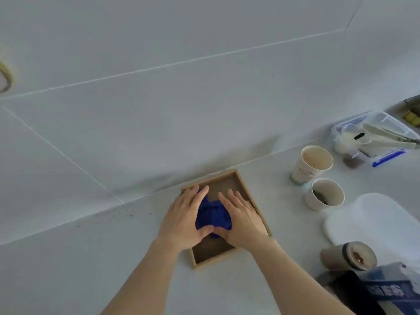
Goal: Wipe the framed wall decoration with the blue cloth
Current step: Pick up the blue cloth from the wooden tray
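Note:
The framed decoration (pixel 241 178), a brown panel in a light wooden frame, lies flat on the pale counter near the wall. A bunched blue cloth (pixel 213 215) rests on its middle. My left hand (pixel 185 218) lies over the cloth's left side and the frame's left edge, fingers spread. My right hand (pixel 243 218) presses on the cloth's right side. Both thumbs meet at the cloth's near edge, pinching it against the panel. The frame's near end (pixel 213 258) shows uncovered.
To the right stand a paper cup (pixel 311 164), a white cup (pixel 325 194), a clear lidded box with utensils (pixel 372 137), a white board (pixel 377 221), a dark jar (pixel 350 255) and a blue package (pixel 384 289). Dark specks dot the counter at left (pixel 127 214).

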Action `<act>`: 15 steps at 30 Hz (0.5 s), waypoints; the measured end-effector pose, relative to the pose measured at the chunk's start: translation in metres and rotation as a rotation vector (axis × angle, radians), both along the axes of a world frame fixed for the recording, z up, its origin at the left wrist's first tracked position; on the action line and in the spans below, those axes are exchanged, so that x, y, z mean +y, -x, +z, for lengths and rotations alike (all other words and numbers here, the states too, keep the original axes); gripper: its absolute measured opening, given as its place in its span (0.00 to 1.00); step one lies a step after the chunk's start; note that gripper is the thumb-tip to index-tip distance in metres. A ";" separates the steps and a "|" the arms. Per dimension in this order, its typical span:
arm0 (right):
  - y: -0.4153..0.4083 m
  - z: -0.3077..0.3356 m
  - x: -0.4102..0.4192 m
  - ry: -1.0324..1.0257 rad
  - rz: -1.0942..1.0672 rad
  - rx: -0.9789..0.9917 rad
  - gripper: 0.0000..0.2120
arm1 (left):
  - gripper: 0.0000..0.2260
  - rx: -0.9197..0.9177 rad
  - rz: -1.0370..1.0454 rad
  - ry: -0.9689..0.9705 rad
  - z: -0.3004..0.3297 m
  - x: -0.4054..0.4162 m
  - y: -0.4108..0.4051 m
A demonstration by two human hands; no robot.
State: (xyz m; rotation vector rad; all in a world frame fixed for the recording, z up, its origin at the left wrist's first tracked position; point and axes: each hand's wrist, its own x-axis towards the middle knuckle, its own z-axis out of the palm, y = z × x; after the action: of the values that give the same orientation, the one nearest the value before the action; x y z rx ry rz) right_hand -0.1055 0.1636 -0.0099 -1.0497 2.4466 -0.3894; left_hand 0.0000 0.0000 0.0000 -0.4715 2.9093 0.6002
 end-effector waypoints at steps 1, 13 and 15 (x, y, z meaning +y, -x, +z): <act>0.000 -0.003 0.000 -0.002 0.007 -0.010 0.46 | 0.47 -0.049 -0.004 -0.027 -0.004 0.002 0.001; -0.005 -0.023 -0.005 -0.006 -0.003 0.067 0.28 | 0.33 -0.075 0.078 0.113 -0.035 0.021 0.004; -0.007 -0.021 -0.007 0.009 -0.012 0.078 0.22 | 0.24 -0.049 0.114 0.110 -0.034 0.020 0.006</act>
State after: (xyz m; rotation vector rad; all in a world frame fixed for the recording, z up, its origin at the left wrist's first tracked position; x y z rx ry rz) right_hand -0.0987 0.1564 -0.0310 -1.0739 2.5232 -0.3701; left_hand -0.0058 0.0199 -0.0336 -0.6603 2.8948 0.4368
